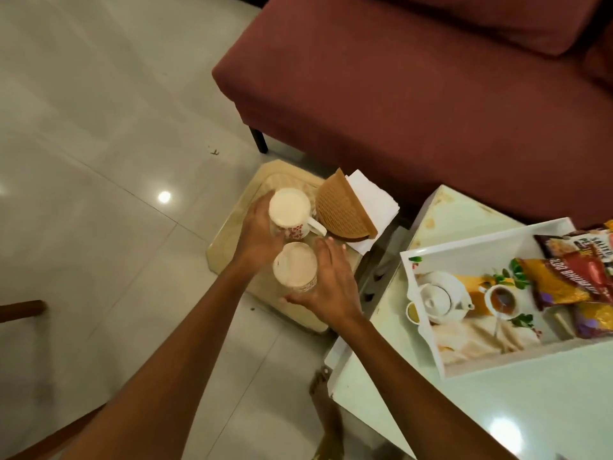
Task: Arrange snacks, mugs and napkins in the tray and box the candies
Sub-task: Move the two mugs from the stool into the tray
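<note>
Beside the napkin holder (341,210), our left grip (257,232) clasps the far mug (290,212) while our right grip (326,283) cups the near mug (294,272).

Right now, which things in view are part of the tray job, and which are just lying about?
Job:
far mug, under left hand
near mug, under right hand
napkins in brown holder
snack packets
white tray

Lying about:
maroon sofa
scrap on the floor
</note>
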